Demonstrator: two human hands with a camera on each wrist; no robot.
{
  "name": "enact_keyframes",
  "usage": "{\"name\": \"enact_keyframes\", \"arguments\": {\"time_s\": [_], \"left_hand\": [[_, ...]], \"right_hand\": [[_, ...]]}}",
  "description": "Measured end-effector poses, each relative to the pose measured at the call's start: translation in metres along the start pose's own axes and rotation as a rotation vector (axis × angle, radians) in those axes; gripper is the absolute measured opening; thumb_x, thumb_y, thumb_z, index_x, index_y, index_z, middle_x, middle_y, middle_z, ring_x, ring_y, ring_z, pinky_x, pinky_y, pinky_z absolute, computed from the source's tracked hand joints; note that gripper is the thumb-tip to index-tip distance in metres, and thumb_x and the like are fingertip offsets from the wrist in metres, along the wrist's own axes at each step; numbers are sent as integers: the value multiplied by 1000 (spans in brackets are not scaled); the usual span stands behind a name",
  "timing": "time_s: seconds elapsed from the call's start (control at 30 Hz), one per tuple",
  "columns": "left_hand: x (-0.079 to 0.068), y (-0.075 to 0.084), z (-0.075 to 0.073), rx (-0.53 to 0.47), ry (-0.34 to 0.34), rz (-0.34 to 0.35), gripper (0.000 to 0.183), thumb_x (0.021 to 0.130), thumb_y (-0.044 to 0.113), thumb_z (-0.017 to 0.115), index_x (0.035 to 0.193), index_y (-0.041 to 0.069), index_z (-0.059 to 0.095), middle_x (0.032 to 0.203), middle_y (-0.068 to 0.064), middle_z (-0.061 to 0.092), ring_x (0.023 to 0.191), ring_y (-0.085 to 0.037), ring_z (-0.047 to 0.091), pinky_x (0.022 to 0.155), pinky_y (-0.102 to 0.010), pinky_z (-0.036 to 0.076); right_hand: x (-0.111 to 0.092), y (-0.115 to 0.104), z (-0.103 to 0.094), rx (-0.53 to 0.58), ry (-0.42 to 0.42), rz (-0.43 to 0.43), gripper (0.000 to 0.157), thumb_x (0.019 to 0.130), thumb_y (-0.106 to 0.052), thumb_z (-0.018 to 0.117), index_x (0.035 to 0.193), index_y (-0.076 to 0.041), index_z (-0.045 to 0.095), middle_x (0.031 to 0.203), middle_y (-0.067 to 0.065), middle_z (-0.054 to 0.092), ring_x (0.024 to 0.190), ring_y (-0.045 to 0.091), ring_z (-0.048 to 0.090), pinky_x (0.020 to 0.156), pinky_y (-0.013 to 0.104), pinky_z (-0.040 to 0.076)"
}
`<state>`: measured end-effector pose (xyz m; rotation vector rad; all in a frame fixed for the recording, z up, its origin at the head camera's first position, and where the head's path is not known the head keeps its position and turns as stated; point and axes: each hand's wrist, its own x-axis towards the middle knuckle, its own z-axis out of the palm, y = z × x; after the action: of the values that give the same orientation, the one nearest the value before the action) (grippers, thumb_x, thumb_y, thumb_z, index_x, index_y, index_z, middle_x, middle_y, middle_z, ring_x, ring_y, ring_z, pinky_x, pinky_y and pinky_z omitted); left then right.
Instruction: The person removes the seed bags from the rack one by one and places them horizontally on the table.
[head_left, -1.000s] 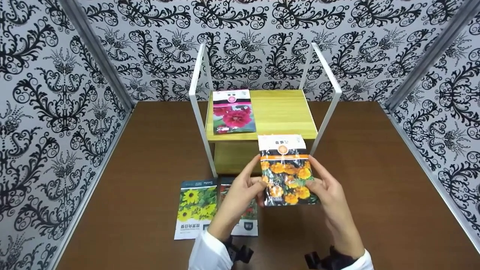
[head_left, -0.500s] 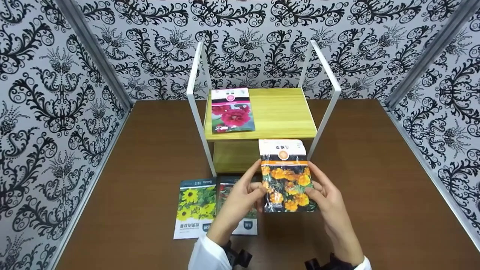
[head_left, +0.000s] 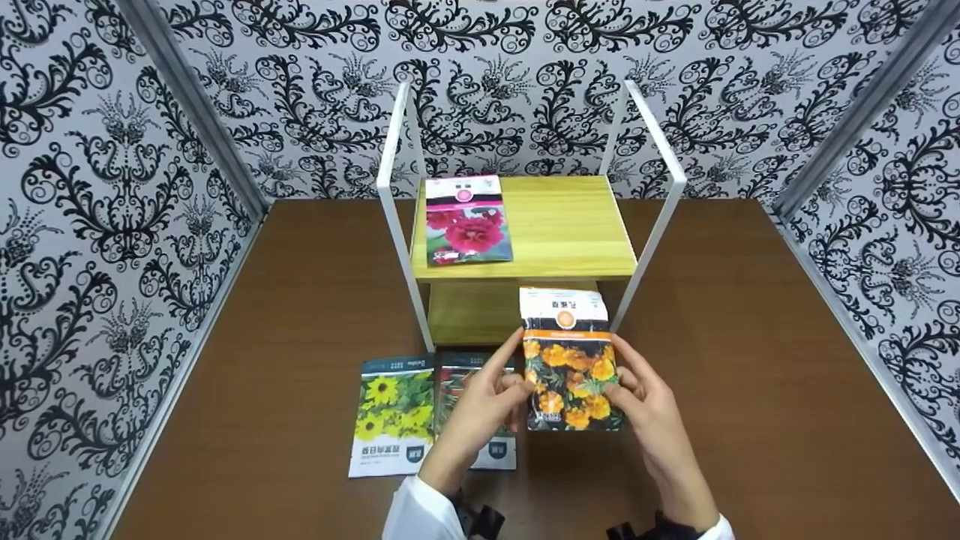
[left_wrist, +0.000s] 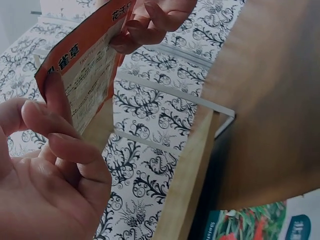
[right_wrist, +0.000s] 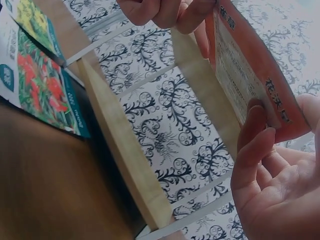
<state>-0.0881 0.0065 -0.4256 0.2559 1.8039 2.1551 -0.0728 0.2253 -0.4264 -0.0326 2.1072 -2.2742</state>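
Both hands pinch a seed packet (head_left: 570, 367) with orange marigolds on its front, one hand at each side edge. My left hand (head_left: 487, 401) has its thumb on the packet's front and fingers behind it; my right hand (head_left: 645, 401) grips the opposite edge the same way. The packet is held up before the lower level of a small two-tier shelf (head_left: 570, 225). Its orange printed back (left_wrist: 90, 75) shows in the left wrist view. A packet with pink flowers (head_left: 469, 221) lies on the left of the upper shelf.
On the brown table (head_left: 757, 360), in front of the shelf's left side, lie a yellow-flower packet (head_left: 394, 416) and a red-flower packet (right_wrist: 42, 85), the latter partly hidden by my left hand. White posts (head_left: 652, 135) rise on both sides of the shelf. Patterned walls surround the table.
Both hands have lowered the marigold packet toward me, so its top edge now sits below the upper shelf's front edge. The other packets stay where they were.
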Motion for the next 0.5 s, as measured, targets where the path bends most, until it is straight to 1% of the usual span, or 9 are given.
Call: {"name": "enact_keyframes", "arguments": {"time_s": [0.17,0.23,0.33,0.5], "left_hand": [[0,-7,-4,64,-4,25,62,86,27,59,138,37,27,57,-5,48,43,-14,42,42,-24,42],[1,-10,-5,79,-5,20,62,86,28,60,138,38,27,58,-6,48,43,-14,41,42,-24,42],[1,-12,-6,98,-3,-2,62,86,27,60,137,38,28,60,-6,48,44,-15,40,43,-24,40],[-4,-7,-5,168,28,-1,61,87,19,59,139,31,30,59,-7,49,42,-12,38,42,-25,41]], "right_hand": [[-1,11,0,-23,-1,22,56,85,-6,58,135,-22,36,99,21,59,82,31,61,68,37,51],[-1,16,0,-34,4,31,57,85,-5,58,135,-22,36,98,20,60,82,31,61,69,36,50],[-1,23,-1,-47,21,49,58,85,-3,57,135,-22,35,97,20,60,81,30,61,69,36,50],[3,31,-1,-56,40,101,61,85,-2,56,137,-25,33,96,19,61,82,29,61,71,36,49]]}}
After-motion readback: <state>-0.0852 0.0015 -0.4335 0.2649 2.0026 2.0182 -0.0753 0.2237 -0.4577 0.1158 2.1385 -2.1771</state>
